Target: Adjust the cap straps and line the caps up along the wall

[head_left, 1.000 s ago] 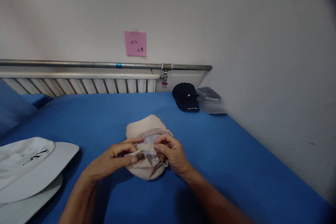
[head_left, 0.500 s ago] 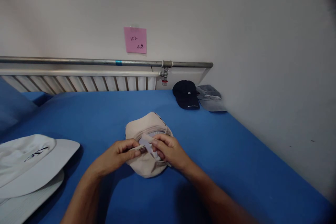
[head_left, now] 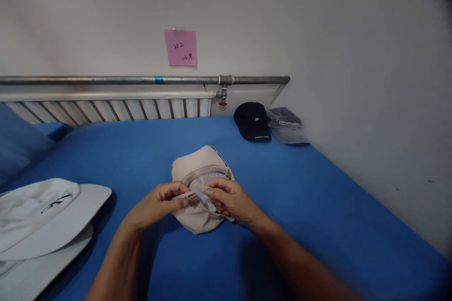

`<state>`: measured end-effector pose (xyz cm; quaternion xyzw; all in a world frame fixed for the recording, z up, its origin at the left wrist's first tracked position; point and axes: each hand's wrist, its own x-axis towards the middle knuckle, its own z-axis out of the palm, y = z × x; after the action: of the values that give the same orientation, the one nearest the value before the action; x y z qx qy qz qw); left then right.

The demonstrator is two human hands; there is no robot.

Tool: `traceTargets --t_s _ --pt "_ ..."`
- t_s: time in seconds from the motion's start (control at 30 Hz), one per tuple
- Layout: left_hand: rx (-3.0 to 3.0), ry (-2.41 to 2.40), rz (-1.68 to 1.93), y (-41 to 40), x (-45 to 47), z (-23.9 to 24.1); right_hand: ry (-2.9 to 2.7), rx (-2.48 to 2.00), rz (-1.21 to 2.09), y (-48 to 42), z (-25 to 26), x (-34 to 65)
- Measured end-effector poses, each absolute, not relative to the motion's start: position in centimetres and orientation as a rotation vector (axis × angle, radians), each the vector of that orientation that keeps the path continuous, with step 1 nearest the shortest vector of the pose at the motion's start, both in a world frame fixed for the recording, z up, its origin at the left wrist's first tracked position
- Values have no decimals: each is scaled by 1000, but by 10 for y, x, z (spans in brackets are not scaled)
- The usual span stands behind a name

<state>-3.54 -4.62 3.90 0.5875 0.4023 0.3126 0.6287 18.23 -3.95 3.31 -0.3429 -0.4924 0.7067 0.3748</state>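
A beige baseball cap [head_left: 197,162] lies on the blue cover with its inside facing up and its brim pointing away from me. My left hand [head_left: 155,204] pinches one end of the cap's back strap between thumb and fingers, beside a small metal piece. With its fingertips, my right hand [head_left: 233,200] grips the opposite, pale strap end. The two ends meet or nearly meet over the cap's opening; whether they are joined I cannot tell.
White caps [head_left: 52,216] lie stacked at the left. A black cap [head_left: 252,122] and a grey denim cap [head_left: 287,127] sit at the far right corner by the wall. Behind the blue surface [head_left: 137,146] run a metal pipe [head_left: 116,80] and a radiator [head_left: 130,109]. A pink note [head_left: 181,48] is on the wall.
The view has shifted slightly. Both hands keep their pinch on the strap ends, and the left fingers have changed angle a little.
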Motion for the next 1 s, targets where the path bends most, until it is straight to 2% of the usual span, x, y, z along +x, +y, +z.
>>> traceTargets --t_s 0.2,1.0 --pt "1361 930 692 -47 -38 39 -1101 -778 1919 -35 30 184" --pt "1351 951 658 -46 -34 39 -1378 -871 2014 -33 32 198"
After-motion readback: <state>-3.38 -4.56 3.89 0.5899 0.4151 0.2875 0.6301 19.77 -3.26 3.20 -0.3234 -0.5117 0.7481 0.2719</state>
